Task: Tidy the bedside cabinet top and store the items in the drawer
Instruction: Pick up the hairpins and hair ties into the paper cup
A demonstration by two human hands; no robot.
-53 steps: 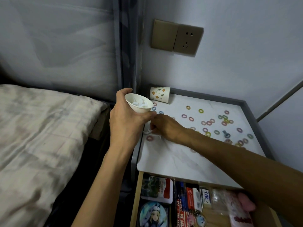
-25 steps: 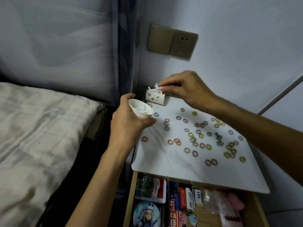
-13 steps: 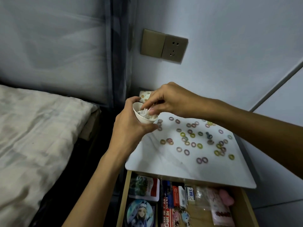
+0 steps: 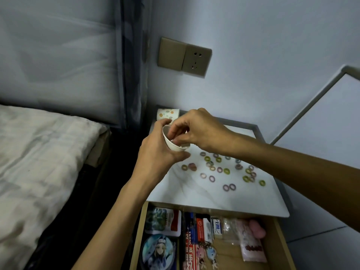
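My left hand grips a small white paper cup, tilted, above the left edge of the white marble cabinet top. My right hand reaches into the cup's mouth with its fingertips pinched; what they hold is hidden. Several small coloured rings lie scattered over the cabinet top. A second paper cup with orange dots lies on its side at the back left corner. Below the top, the wooden drawer stands open.
The drawer holds a round badge, a card packet, small boxes, keychains and a pink packet. A bed with a pale cover lies left. A wall socket sits above the cabinet.
My right hand went from the cabinet top to the dotted cup at the back, then came to the white cup and now has its fingertips inside it. My left hand kept holding the cup.
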